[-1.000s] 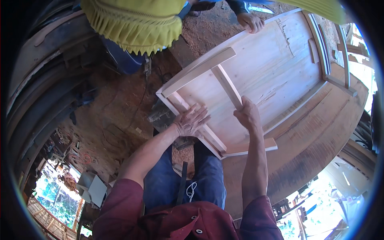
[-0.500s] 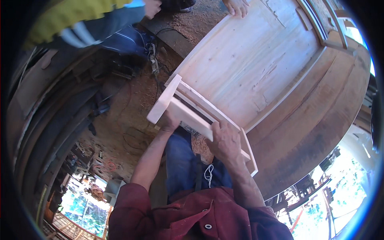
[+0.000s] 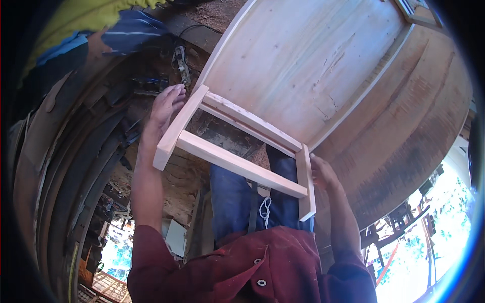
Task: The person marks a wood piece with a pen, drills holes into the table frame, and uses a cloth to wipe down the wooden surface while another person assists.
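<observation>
A pale wooden piece with two legs and a crossbar (image 3: 242, 164) juts toward me from the near end of a large wooden panel (image 3: 298, 65). Outside its left leg (image 3: 181, 126), my left hand (image 3: 167, 105) is raised with the fingers stretched and slightly bent, holding nothing. My right hand (image 3: 324, 172) lies along the outer side of the right leg (image 3: 305, 177). Its thumb side shows and the fingertips are partly hidden by the leg; they appear apart rather than wrapped round it. Whether either palm presses on the wood is unclear.
A curved brown wooden board (image 3: 389, 131) flanks the panel on the right. Dark curved timbers (image 3: 55, 166) line the left. A person in yellow and dark blue clothing (image 3: 96, 25) is at the upper left, near a power strip (image 3: 180, 63) and cable.
Both hands have let go of the crossbar and moved outward, one to each leg. The legged end now appears nearer me, and the other person's hand on the panel has left the view.
</observation>
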{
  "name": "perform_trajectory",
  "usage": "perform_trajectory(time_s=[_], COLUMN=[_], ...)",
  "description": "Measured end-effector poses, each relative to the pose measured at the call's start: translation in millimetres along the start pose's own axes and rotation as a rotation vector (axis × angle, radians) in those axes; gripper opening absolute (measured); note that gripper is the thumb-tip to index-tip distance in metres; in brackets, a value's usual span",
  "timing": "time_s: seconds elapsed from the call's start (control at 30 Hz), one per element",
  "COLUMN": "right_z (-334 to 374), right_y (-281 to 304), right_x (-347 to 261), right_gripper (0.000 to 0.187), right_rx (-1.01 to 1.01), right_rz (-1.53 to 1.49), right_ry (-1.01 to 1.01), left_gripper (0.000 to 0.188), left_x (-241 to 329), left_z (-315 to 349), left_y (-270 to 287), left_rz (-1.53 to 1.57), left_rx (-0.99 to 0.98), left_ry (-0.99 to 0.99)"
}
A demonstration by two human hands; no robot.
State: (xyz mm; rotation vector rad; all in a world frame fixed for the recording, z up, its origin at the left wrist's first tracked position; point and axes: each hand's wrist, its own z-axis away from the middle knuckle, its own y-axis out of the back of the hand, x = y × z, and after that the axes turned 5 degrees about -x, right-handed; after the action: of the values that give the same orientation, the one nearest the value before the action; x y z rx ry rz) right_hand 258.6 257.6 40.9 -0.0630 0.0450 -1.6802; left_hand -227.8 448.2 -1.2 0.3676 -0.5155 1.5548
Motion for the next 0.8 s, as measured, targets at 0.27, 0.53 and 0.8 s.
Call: perform_trajectory(time_s=[0.27,0.53,0.8], right_z=[-23.0,-33.6,-35.9], right_y=[-12.8,-5.5,-4.6], right_x=[13.2,7.4,10.9], right_gripper=[0.044,0.044,0.044], right_rx=[-0.083,-0.07,-0.046], right_rz=[-0.237,-0.171,-0.138], right_ry=[-0.096,-0.177,-0.168], left_gripper=[0.05,0.055,0.054], left_x=[41.3,45.1,37.3], left_z=[5.9,-8.3,-16.0], left_y=[-43.0,-42.2,-39.7], left_rz=[-0.327,-0.386,-0.315], left_rx=[-0.191,-0.219,-0.148], left_ry=[0.44,0.515,0.59])
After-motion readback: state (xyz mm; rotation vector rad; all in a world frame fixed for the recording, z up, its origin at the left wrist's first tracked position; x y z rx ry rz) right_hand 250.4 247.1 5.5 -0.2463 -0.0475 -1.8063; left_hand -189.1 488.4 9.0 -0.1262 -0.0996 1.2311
